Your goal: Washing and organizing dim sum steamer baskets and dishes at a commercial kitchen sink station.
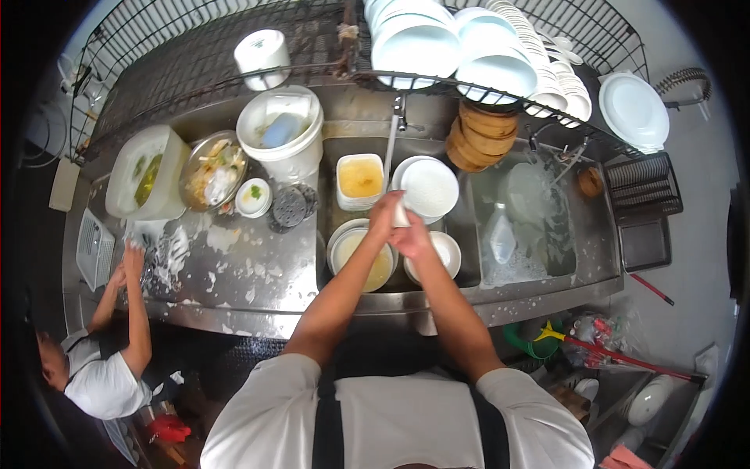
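Note:
Both my hands meet over the middle basin of a steel sink, below a running faucet (399, 111). Between my left hand (387, 214) and my right hand (410, 234) is a small white dish, mostly covered by the fingers. Right behind them stand stacked white bowls (430, 186). A square white dish with yellowish liquid (360, 177) sits at the back left of the basin. Nearer to me are a round bowl of cloudy yellowish liquid (363, 258) and a white bowl (445, 258), partly behind my right forearm.
A co-worker's hands (132, 261) are over the left counter, near a translucent tub (146, 176), a food-scrap bowl (214, 170) and a white bucket (281, 132). Bamboo steamers (483, 138) stand behind the water-filled right basin (527, 234). Wire racks with bowls (416, 50) hang overhead.

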Motion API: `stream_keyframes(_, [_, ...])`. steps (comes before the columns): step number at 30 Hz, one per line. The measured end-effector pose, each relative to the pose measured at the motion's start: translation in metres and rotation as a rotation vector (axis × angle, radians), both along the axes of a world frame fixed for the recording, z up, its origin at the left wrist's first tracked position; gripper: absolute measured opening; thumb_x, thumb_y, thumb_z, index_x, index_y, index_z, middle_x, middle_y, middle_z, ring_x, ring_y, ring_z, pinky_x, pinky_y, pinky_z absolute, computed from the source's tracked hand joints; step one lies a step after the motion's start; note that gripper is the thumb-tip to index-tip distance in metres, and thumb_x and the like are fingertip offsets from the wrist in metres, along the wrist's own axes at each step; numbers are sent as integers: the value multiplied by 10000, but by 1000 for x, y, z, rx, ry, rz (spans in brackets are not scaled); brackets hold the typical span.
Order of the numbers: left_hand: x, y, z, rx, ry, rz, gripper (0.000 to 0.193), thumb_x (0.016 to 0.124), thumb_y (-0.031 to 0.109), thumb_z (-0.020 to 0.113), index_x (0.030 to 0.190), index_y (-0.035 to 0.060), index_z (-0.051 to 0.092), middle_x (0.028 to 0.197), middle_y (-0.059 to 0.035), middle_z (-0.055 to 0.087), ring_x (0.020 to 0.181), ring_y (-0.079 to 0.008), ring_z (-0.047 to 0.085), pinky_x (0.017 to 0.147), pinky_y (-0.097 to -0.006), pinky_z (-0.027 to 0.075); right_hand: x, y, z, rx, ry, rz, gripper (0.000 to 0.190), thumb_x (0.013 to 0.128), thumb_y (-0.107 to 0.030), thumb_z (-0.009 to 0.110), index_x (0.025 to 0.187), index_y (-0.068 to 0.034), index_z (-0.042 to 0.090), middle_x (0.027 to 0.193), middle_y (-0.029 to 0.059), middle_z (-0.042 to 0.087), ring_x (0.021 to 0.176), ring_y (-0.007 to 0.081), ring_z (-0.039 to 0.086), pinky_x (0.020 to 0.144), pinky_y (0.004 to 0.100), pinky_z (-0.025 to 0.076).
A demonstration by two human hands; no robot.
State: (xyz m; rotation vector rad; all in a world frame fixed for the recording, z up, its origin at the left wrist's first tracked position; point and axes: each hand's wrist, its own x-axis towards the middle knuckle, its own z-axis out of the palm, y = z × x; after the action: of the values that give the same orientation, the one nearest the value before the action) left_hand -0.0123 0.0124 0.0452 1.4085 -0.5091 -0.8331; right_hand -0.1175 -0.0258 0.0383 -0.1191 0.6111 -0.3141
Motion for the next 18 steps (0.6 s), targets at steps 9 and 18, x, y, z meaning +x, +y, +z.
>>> stream_keyframes(9, [129, -90, 19, 215, -297, 287, 220, 854, 252, 618, 954, 73, 698, 854, -132, 714, 759, -302, 668, 724, -407, 522, -88, -36, 141, -2048, 1163, 110, 449, 795, -75, 714, 1231, -108, 610, 1200, 173, 625, 1061, 390, 615, 901, 421, 516])
stream_keyframes(18, [126, -38, -20, -40, -125, 86, 216, 928, 181, 613, 944, -20, 692, 818, -76, 693, 758, -135, 649, 702, -272, 508, -145, -189, 407, -2405, 875, -1015, 417, 852, -23, 618, 1268, -41, 607, 1231, 125, 624, 1165, 242, 584, 999, 350, 441])
